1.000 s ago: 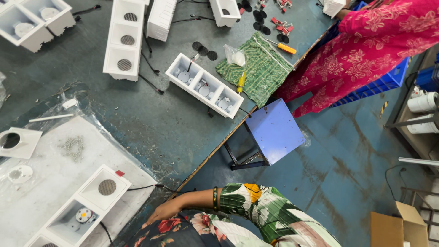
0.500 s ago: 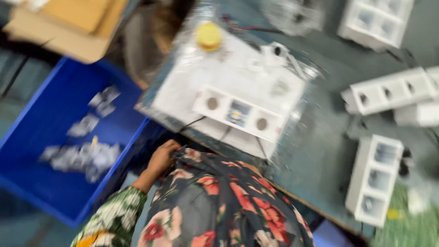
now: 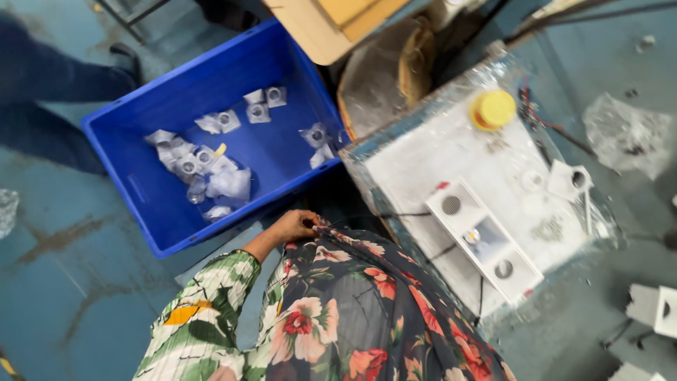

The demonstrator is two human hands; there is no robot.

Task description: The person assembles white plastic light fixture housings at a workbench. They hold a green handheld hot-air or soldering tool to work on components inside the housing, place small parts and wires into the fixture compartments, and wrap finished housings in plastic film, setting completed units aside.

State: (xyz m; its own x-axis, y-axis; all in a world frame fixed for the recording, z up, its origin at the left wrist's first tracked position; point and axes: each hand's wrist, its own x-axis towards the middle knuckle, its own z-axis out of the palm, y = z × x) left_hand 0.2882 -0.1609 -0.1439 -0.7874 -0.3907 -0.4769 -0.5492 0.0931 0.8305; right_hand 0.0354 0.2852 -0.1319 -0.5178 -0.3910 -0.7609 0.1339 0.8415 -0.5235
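Beside the blue crate (image 3: 141,190), my left hand (image 3: 293,227) pinches the floral fabric (image 3: 367,296); wrapped parts (image 3: 204,166) lie untouched; right hand unseen, grip unknown.

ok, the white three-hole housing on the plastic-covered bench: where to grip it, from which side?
Probably across the short width of the white three-hole housing, at mid-length, coming from above. It lies flat on the plastic-covered bench with both long sides exposed. Black wires leave near its end, so avoid the ends. The left hand is at the flowered fabric, nearest the blue crate.
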